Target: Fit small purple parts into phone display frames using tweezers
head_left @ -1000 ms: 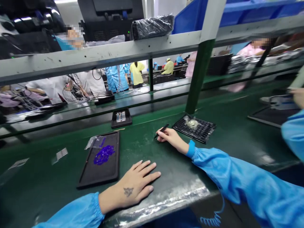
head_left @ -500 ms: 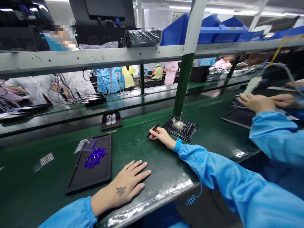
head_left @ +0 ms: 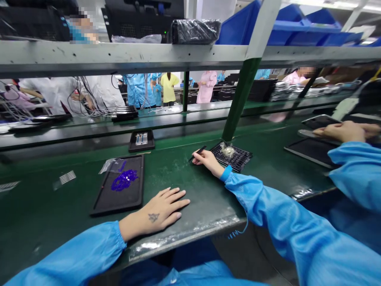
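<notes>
Right of the purple-strewn tray (head_left: 104, 200), the left hand (head_left: 156, 212) lies flat; the right hand (head_left: 205, 159) pinches a dark tool (head_left: 202, 149), seemingly poised, next needing steadiness.

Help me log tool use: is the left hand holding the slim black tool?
No, the left hand lies palm-down on the green table, while the right hand holds the slim black tool.

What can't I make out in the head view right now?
All in the head view:
Black tool: partly hidden by the right hand; its tip is too small to tell.
Left hand: palm hidden by the hand itself, back facing up.
Purple pieces: too small and heaped to count.
Far-left striped strip: cut off by the left edge.
</notes>
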The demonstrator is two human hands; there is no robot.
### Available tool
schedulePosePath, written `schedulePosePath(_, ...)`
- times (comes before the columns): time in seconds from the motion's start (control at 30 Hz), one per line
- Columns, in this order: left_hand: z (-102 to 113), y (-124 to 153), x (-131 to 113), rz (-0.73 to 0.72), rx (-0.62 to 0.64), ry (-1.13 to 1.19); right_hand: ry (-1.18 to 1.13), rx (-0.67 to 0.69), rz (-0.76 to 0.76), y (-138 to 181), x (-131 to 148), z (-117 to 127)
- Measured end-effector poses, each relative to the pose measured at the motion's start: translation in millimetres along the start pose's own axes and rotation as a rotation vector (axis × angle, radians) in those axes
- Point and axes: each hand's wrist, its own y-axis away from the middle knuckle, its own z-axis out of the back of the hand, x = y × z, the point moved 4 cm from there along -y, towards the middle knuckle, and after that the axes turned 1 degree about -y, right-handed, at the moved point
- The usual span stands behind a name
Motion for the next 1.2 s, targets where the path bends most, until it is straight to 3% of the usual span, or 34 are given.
schedulePosePath(0.43, 3, -2, 2, -0.013, -0.029, 0.031, 0.061, -0.144, 0.010, -9, 0, 30)
schedulePosePath(0.57, 4, -3, 0, -0.018, -0.058, 0.022, 0.076, -0.133, 0.042, -6, 10, 3)
schedulePosePath(0.77, 4, -5, -2, -0.015, -0.097, -0.026, 0.060, 0.075, 0.142, 4, 37, -87)
schedulePosePath(0.83, 6, -5, -3, -0.015, -0.093, -0.053, 0.038, 0.144, 0.167, 14, 48, -104)
schedulePosePath(0.97, 11, -5, -2, -0.032, -0.069, -0.096, 0.005, 0.182, 0.169, 29, 61, -101)
schedulePosePath(1.2, 13, -2, -1, -0.034, -0.047, -0.209, 0.029, 0.154, 0.151, 31, 61, -87)
